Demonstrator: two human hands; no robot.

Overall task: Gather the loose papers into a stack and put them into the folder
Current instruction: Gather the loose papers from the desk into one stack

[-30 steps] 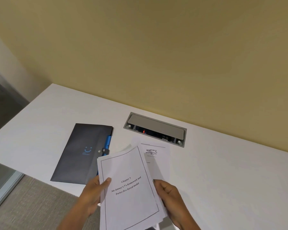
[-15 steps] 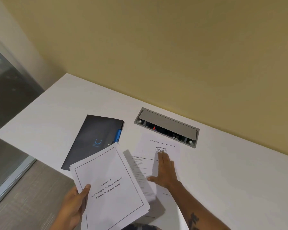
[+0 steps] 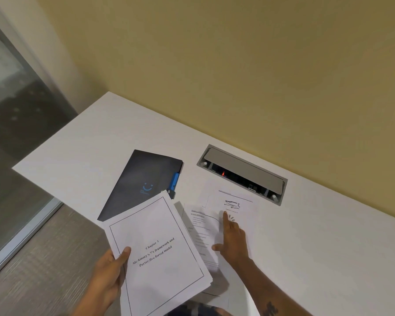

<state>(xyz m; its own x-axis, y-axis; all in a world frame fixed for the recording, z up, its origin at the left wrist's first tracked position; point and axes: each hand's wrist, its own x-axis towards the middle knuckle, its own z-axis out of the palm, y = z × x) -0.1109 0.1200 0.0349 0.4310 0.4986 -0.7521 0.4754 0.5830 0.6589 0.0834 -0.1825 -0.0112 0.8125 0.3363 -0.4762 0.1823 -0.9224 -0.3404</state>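
Note:
My left hand [image 3: 110,272] holds a stack of white papers [image 3: 160,254] by its left edge, thumb on top; the top sheet has a bordered title page. The stack hangs over the table's front edge and covers the lower corner of the dark grey folder [image 3: 141,181], which lies closed on the white table with a blue tab on its right side. My right hand [image 3: 233,238] lies flat, fingers stretched, on loose printed sheets [image 3: 203,226] lying on the table. A further sheet [image 3: 233,201] lies just beyond its fingertips.
A grey cable box [image 3: 242,173] with a raised lid and a red light is set into the white table [image 3: 328,247] near the yellow wall. A glass panel and grey floor are to the left, past the table's edge.
My right hand let go of the stack and reached forward onto the loose sheets on the table. My left hand carried the stack to the left, partly over the folder.

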